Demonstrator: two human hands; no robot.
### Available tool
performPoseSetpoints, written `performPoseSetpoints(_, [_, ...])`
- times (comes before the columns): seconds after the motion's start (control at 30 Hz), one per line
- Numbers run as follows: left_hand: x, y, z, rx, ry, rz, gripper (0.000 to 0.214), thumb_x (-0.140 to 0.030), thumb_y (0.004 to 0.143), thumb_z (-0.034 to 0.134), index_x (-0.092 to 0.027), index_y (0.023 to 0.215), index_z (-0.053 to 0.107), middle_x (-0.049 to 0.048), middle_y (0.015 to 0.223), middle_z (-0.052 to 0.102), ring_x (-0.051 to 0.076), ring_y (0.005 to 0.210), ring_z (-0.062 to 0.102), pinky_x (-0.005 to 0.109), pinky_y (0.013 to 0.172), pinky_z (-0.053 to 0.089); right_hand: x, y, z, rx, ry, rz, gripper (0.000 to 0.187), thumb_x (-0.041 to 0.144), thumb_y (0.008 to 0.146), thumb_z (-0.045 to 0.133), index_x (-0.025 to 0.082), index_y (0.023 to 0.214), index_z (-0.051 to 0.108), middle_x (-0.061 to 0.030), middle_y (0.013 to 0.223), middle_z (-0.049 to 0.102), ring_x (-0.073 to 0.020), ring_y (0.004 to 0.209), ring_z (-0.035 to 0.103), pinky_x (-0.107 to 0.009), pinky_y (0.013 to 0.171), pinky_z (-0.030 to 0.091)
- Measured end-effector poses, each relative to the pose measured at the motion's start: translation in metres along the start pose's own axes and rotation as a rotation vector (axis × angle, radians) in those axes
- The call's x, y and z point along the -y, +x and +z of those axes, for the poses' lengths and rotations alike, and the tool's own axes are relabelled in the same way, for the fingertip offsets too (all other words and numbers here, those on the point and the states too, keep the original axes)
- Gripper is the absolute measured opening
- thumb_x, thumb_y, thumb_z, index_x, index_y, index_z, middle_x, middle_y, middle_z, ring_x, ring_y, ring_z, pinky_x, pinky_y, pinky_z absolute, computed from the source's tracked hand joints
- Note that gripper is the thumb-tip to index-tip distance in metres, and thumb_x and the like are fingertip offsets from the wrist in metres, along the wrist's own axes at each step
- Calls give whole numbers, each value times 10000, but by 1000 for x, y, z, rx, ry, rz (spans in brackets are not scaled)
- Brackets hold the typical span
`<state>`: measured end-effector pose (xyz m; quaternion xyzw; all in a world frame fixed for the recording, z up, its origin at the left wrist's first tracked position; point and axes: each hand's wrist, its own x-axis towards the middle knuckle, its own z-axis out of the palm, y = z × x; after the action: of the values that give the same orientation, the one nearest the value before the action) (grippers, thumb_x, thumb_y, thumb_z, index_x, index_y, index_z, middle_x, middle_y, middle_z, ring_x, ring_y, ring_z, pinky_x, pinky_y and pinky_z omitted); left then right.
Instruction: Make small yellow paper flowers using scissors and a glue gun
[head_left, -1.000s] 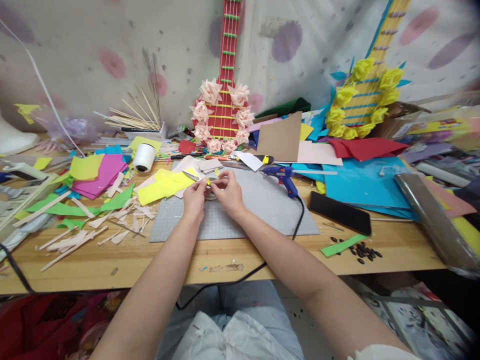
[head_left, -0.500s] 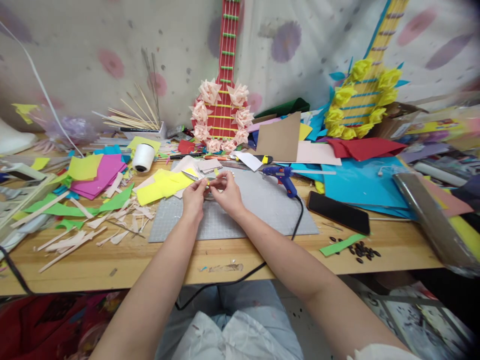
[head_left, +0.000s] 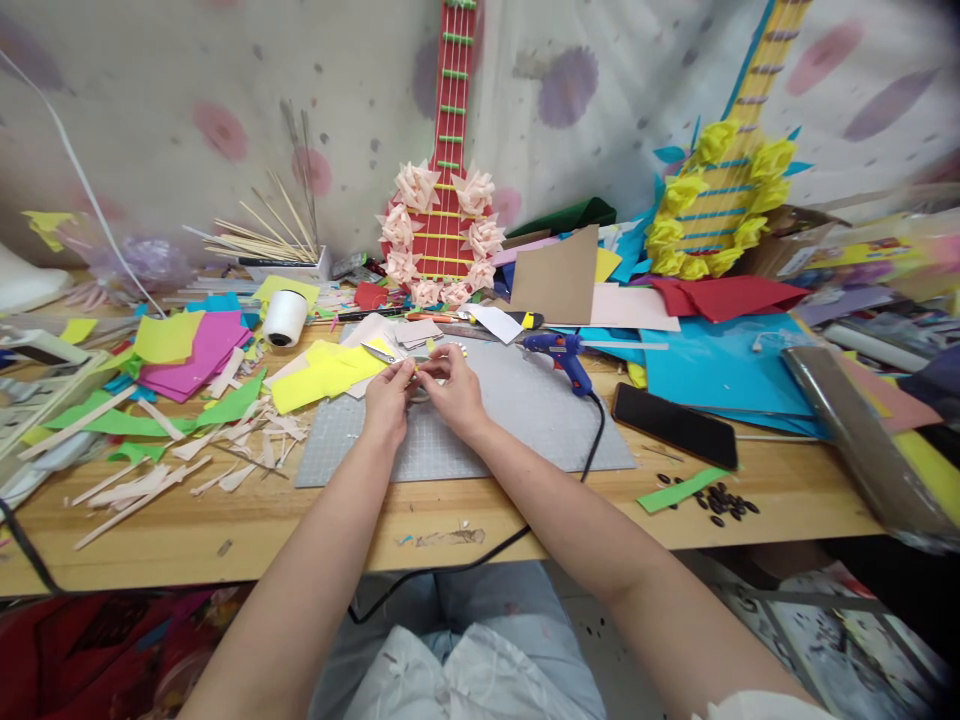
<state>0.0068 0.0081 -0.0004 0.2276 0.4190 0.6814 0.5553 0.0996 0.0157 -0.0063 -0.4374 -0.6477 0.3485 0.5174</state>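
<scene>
Above the grey cutting mat, my left hand and my right hand meet fingertip to fingertip. Between them shows a tiny yellow piece, probably paper, pinched from both sides and mostly hidden by the fingers. Metal scissor blades stick out beyond my left hand, pointing up and left; whether a hand holds the scissors or they lie on the mat, I cannot tell. Crumpled yellow paper lies just left of the blades.
To the right are a blue glue gun with its cord, a black phone and dark seeds. Pale paper strips and a white thread spool lie left. Behind stand a red paper guitar and a yellow one.
The view has shifted very slightly. Both hands stay together at the same place, with only small finger movement around the yellow piece.
</scene>
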Motion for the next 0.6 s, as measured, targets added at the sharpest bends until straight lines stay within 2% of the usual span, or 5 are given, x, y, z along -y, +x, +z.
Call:
performPoseSetpoints(0.2, [-4, -1, 1, -34, -47, -16, 233, -229, 519, 762, -132, 655, 599, -12, 633, 598, 74, 608, 548, 222, 660, 433, 4, -1, -4, -27, -45, -109, 223, 245, 740, 546, 230, 898, 390, 4, 829, 633, -129, 785, 625, -282, 768, 477])
performPoseSetpoints(0.37, [-5, -2, 0, -43, -58, -33, 179, -213, 576, 726, -125, 666, 600, -2, 660, 595, 74, 648, 561, 234, 706, 457, 3, 7, -18, -185, -132, -134, 122, 272, 768, 492, 212, 867, 452, -3, 780, 568, -121, 716, 557, -260, 717, 457])
performPoseSetpoints(0.43, [-6, -3, 0, -37, -49, -33, 173, -208, 575, 724, -126, 662, 599, -1, 663, 594, 74, 649, 560, 233, 706, 457, -1, 10, -20, -129, -146, -66, 104, 257, 773, 468, 212, 865, 490, 24, 690, 537, -114, 644, 525, -247, 661, 445])
performPoseSetpoints(0.5, [-5, -3, 0, -28, -52, -31, 184, -204, 558, 733, -128, 656, 598, -6, 656, 593, 73, 642, 557, 235, 708, 454, -5, 12, -19, 1, -111, 10, 118, 278, 773, 466, 209, 843, 532, 44, 620, 516, -107, 590, 504, -238, 616, 433])
performPoseSetpoints(0.6, [-4, -2, 0, -19, -60, -25, 223, -212, 516, 754, -133, 653, 597, -9, 650, 598, 79, 627, 557, 236, 682, 445, -5, 13, -13, 184, -74, 82, 132, 298, 739, 514, 191, 774, 583, 36, 650, 569, -100, 600, 514, -230, 601, 428])
